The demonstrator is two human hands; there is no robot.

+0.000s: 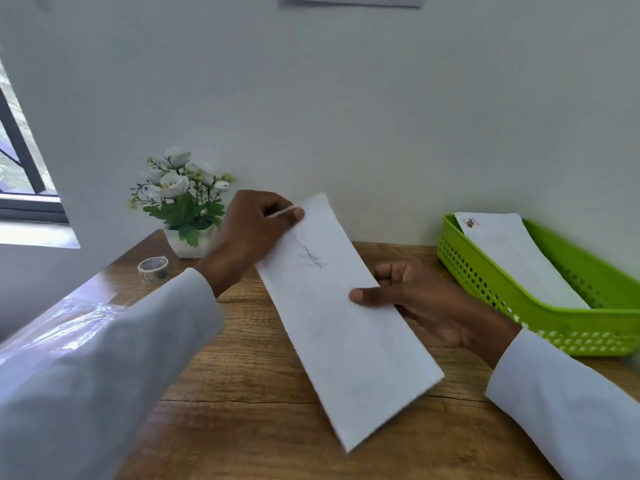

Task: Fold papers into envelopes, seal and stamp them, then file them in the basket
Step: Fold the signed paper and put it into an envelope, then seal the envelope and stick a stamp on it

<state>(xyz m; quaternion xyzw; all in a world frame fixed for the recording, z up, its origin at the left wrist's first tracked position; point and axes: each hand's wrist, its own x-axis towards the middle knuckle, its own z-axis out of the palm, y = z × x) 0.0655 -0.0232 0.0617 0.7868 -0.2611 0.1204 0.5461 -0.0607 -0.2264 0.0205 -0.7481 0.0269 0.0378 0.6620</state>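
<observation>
I hold a long white envelope point(346, 327) tilted above the wooden table point(242, 375), with a faint blue stamp mark near its upper end. My left hand point(249, 233) pinches the envelope's far top corner between thumb and fingers. My right hand point(415, 299) grips its right long edge, thumb on top and fingers beneath. A green plastic basket point(519, 306) stands at the right against the wall, with one white envelope point(512, 258) bearing a red mark lying in it.
A small pot of white artificial flowers point(183, 202) stands at the back left by the wall. A roll of tape point(154, 270) lies in front of it. A clear plastic sleeve point(69, 323) lies at the table's left edge. A window is at far left.
</observation>
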